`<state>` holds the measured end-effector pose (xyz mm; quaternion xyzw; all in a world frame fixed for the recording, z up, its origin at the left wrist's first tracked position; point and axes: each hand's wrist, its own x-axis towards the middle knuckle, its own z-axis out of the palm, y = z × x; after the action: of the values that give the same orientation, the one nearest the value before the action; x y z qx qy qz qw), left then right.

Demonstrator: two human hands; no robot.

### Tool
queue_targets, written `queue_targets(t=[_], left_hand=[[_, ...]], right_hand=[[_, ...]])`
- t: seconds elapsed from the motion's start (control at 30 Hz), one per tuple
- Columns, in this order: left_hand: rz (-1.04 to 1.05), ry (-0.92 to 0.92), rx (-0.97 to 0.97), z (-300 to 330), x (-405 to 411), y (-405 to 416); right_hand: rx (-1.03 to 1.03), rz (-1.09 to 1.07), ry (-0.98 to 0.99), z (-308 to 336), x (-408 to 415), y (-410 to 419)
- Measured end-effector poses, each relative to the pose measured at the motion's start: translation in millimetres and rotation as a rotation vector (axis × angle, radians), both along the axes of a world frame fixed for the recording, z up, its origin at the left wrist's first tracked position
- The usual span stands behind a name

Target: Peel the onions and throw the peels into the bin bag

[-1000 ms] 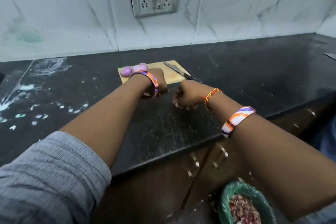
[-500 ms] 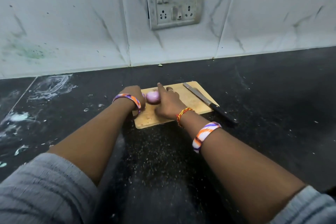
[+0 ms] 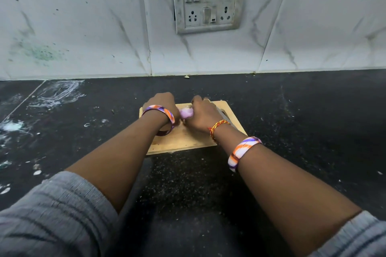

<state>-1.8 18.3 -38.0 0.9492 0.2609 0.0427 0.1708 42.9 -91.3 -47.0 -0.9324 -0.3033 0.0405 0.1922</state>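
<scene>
On the far half of the wooden cutting board (image 3: 183, 142), a small, light, slippery onion (image 3: 186, 113) sits between the left hand (image 3: 161, 106) and right hand (image 3: 203, 116), fingers curled around it, best pinched at its papery ends.

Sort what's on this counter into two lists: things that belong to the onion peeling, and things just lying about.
Part of the job:
onion, between both hands
left hand
right hand
cutting board

Just there:
socket panel on the wall
white smears on the counter
knife, mostly hidden behind the right hand
</scene>
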Motion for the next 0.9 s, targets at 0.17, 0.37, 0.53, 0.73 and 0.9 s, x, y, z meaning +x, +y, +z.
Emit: queue_targets(t=[0.17,0.37,0.53,0.73,0.9], left_hand=[[0.016,0.038,-0.007,-2.1,9.2,-20.1],[0.039,0.128,0.003,3.5,3.8,-28.2],[0.046,0.099,0.015,0.0,-2.2,-32.7],[0.04,0.052,0.058,-5.8,-11.0,-35.5],[0.015,0.002,0.137,-4.3,-20.9,-31.6]], right_hand=[[-0.055,-0.051,0.01,2.8,9.0,-17.9],[-0.304,-0.114,0.088,21.5,16.0,-48.4],[-0.35,-0.089,0.131,24.7,15.0,-66.0],[-0.171,-0.12,0.105,17.3,8.7,-60.5],[-0.127,-0.125,0.139,13.4,3.0,-52.7]])
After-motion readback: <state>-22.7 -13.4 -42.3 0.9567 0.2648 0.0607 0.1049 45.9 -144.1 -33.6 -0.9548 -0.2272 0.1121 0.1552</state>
